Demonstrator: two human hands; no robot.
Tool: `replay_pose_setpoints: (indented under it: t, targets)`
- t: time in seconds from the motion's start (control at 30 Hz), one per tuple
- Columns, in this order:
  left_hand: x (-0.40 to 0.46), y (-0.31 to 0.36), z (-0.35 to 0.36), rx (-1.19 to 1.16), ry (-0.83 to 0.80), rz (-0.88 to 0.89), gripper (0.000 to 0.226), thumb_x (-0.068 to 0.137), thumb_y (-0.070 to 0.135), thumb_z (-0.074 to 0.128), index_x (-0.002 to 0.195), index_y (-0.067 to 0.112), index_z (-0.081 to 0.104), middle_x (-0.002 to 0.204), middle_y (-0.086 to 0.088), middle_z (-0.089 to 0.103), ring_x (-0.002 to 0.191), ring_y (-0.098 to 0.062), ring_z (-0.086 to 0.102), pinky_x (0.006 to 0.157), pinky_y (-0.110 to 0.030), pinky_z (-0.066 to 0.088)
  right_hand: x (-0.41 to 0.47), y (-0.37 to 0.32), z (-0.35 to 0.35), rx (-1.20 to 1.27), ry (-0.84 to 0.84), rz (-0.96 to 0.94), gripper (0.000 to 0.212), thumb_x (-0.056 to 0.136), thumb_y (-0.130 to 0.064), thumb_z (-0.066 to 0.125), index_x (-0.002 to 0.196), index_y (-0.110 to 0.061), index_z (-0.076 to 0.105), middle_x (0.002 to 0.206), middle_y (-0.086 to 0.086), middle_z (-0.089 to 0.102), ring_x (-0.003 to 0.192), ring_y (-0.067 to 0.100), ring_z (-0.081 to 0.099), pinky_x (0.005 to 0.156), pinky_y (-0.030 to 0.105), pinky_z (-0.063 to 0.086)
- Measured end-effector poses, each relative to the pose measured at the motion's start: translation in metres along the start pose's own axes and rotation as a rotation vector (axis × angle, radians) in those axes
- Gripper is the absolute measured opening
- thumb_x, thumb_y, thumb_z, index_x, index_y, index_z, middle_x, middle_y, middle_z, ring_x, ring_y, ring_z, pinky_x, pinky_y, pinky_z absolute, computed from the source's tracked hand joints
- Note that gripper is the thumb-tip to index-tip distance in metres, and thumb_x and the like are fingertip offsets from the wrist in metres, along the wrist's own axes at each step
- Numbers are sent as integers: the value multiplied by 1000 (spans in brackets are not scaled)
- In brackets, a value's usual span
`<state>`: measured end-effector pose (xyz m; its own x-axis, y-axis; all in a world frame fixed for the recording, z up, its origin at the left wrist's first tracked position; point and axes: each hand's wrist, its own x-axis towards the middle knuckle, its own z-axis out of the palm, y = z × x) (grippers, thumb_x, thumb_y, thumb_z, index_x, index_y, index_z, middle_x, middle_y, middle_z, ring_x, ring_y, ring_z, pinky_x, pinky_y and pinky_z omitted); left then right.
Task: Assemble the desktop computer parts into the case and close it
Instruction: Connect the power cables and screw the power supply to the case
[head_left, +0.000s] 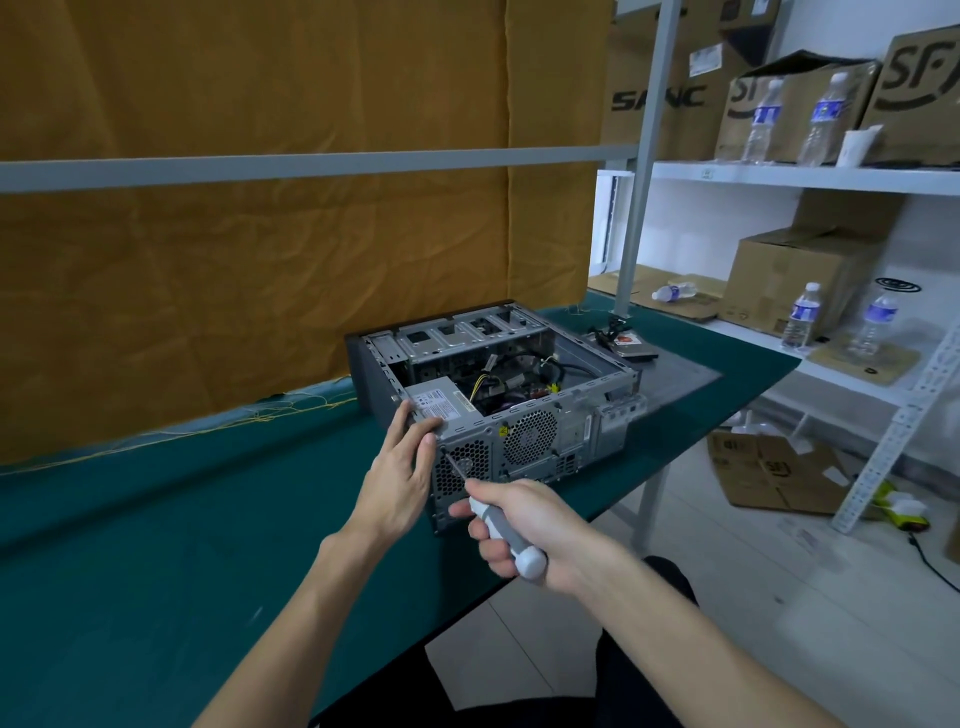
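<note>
Now one open case (519, 395), one screwdriver (498, 514) gripped by right hand (524, 530) – left hand (402, 467) fingers (415, 428) curled on its corner

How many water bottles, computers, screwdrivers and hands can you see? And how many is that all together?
Water bottles: 5
Computer case: 1
Screwdriver: 1
Hands, left hand and right hand: 2
Total: 9
</note>
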<state>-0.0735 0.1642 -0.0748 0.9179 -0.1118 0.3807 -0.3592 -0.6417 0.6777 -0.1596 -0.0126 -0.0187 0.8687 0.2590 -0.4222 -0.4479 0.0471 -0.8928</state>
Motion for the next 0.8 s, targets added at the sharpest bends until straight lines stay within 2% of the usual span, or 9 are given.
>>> replay_pose_setpoints:
  t: [0.07, 0.17, 0.2, 0.23, 0.3, 0.37, 0.43, 0.63, 0.8]
  targets:
    - [-1, 1, 1, 3, -1, -3, 37, 108, 49, 31, 135, 42, 55, 168, 17, 14, 145, -14, 38, 107, -38, 41, -3, 2, 1, -229, 55, -40, 30, 106, -35, 51, 97, -8, 59, 63, 3, 53, 41, 15, 46, 40, 23, 35]
    - [-2, 0, 0, 15, -8, -9, 35, 107, 52, 33, 135, 46, 53, 167, 21, 11, 140, -19, 45, 102, -35, 41, -7, 13, 7, -1137, 338, -281, 32, 108, -38, 39, 94, -13, 52, 85, 9, 64, 68, 29, 64, 58, 36, 47]
    - [-2, -1, -1, 18, -6, -7, 34, 107, 53, 33, 134, 47, 52, 167, 22, 10, 139, -21, 46, 100, -34, 40, -7, 13, 12, -1243, 386, -332, 33, 109, -38, 36, 98, -12, 53, 93, 11, 66, 79, 33, 66, 64, 39, 49]
    - [-2, -1, 0, 21, -3, -7, 33, 106, 52, 34, 134, 47, 52, 167, 22, 9, 138, -22, 48, 98, -34, 40, -4, 12, 14, -1215, 384, -343, 35, 110, -37, 34, 101, -10, 54, 96, 13, 66, 82, 35, 67, 65, 42, 51]
    - [-2, -1, 2, 24, 2, -8, 32, 106, 51, 36, 134, 46, 51, 168, 23, 7, 136, -22, 50, 95, -33, 41, 1, 9, 13, -960, 272, -274, 41, 110, -38, 33, 102, -5, 55, 81, 12, 63, 62, 30, 64, 51, 37, 53]
    - [-3, 0, 5, 20, 10, -7, 32, 106, 50, 36, 134, 45, 50, 168, 22, 5, 136, -22, 50, 94, -32, 40, 7, 6, 10, -719, 168, -173, 43, 110, -39, 34, 105, -2, 55, 61, 7, 53, 45, 22, 52, 39, 28, 44]
    - [-4, 2, 6, 9, 12, -14, 33, 106, 50, 36, 135, 44, 50, 168, 21, 3, 136, -21, 50, 93, -31, 39, 9, 5, 8, -565, 128, -126, 39, 109, -38, 36, 105, -5, 55, 59, 5, 48, 43, 19, 45, 38, 25, 39]
    - [-4, -2, -2, 32, -50, -7, 32, 107, 44, 38, 138, 49, 45, 168, 23, 1, 139, -25, 46, 95, -31, 35, 12, 7, 11, -789, 198, -181, 38, 108, -39, 39, 90, -7, 52, 58, 6, 54, 39, 19, 53, 35, 25, 42]
    - [-4, -2, 1, 42, -23, -2, 31, 107, 44, 37, 138, 47, 45, 168, 23, 0, 136, -23, 49, 92, -30, 36, 14, 3, 11, -602, 156, -108, 37, 108, -38, 38, 97, -6, 52, 53, 5, 45, 41, 21, 45, 38, 26, 38]
